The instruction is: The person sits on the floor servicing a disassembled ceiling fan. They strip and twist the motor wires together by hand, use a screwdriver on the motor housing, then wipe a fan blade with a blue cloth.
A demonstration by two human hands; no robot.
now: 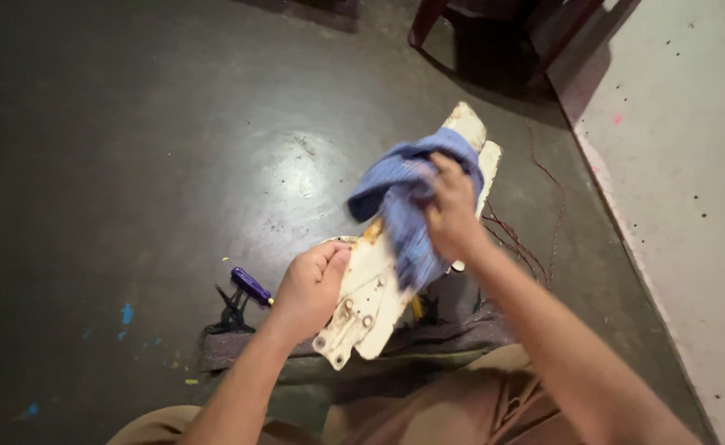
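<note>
My left hand point(311, 288) grips the near end of a long off-white metal fan blade point(368, 301) with rust spots and screw holes in its bracket. The blade slants up and away to the right. My right hand point(451, 213) presses a crumpled blue cloth point(408, 198) against the blade's middle. The cloth hides much of the blade's upper half; only its far tip shows above the cloth.
A purple-handled tool point(251, 286) lies on the dark floor by my left wrist, next to dark pliers point(232, 313). Thin reddish wires point(535, 239) trail to the right. A pale wall point(684, 165) runs along the right. Dark red furniture legs point(425, 21) stand at the top. A grey cloth point(453, 336) lies over my lap.
</note>
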